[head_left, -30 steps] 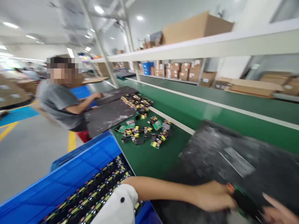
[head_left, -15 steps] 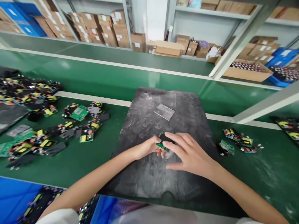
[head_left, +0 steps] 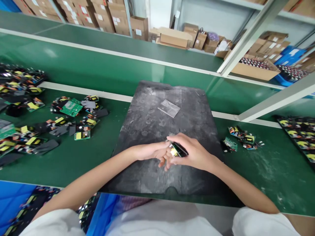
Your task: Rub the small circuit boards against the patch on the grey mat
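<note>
Above a dark, worn mat (head_left: 147, 131), my right hand (head_left: 194, 152) grips a small circuit board (head_left: 179, 150) by its edges, between thumb and fingers. The board is tilted, with a black face and a yellow part showing on its left side. My left hand (head_left: 157, 153) is right beside it, palm turned up and fingers spread; its fingertips are near the board's lower left. A thin clear-grey plate (head_left: 169, 108) lies flat on the mat, beyond both hands.
Loose circuit boards lie on the green bench at left (head_left: 71, 107) and in a smaller group at right (head_left: 242, 137). A black tray of boards (head_left: 299, 134) stands far right. Blue bins (head_left: 98, 216) sit below the front edge. Slanted metal posts and shelved cartons (head_left: 139, 28) are behind.
My right hand has closed on the board, which is now turned and tilted. My left hand has let go of it and opened. The camera view has shifted, too.
</note>
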Demonstrator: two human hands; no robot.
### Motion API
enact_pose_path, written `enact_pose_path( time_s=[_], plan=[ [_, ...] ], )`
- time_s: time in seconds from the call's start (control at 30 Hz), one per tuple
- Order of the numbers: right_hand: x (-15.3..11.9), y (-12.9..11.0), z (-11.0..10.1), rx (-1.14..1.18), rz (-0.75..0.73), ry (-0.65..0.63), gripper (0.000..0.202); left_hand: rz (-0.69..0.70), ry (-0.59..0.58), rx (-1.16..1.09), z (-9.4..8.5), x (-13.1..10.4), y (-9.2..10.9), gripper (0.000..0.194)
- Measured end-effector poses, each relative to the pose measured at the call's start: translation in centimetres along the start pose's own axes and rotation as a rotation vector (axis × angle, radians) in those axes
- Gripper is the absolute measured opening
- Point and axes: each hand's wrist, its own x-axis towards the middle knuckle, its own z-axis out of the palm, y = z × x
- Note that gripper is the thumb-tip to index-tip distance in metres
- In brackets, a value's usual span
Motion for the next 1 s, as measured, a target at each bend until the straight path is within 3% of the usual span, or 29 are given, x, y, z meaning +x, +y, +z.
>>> enact_pose_path(
  time_s=[0.1, 0.27, 0.5, 0.6, 0.7, 0.77, 0.9, 1.0],
  plan=[
    [0.2, 0.1, -0.3, 0.390, 0.208, 0.067, 0.040, 0.050, -0.019, 0.003, 0.1, -0.3, 0.8, 0.073],
    [0.6, 0.4, 0.2, 0.945, 0.403, 0.191, 0.038, 0.101, 0.013, 0.037, 0.3, -0.6, 1.5, 0.060],
    [1.0, 1.5, 0.1, 1.167, 0.620, 0.315, 0.038, 0.121, 0.190, 0.241, -0.2, -0.4, 1.4, 0.050],
    [0.7, 2.3, 0.1, 0.954, 0.584, 0.321, 0.033, 0.138, 0.356, 0.452, -0.3, -0.4, 1.7, 0.044],
    [0.3, 2.8, 0.6, 0.435, 0.465, 0.321, 0.026, 0.143, 0.541, 0.679, -0.4, -0.6, 1.8, 0.042],
    [0.0, 3.0, 1.3, 0.128, 0.358, 0.290, 0.022, 0.138, 0.619, 0.838, -0.5, -0.8, 1.6, 0.054],
    [-0.5, 3.2, 2.9, -0.149, 0.213, 0.178, 0.024, 0.054, 0.625, 1.286, -1.0, -0.8, 0.2, 0.091],
    [-0.8, 3.3, 3.7, -0.319, 0.221, 0.099, 0.030, 0.003, 0.595, 1.423, -1.3, -0.6, -0.7, 0.095]
  ],
)
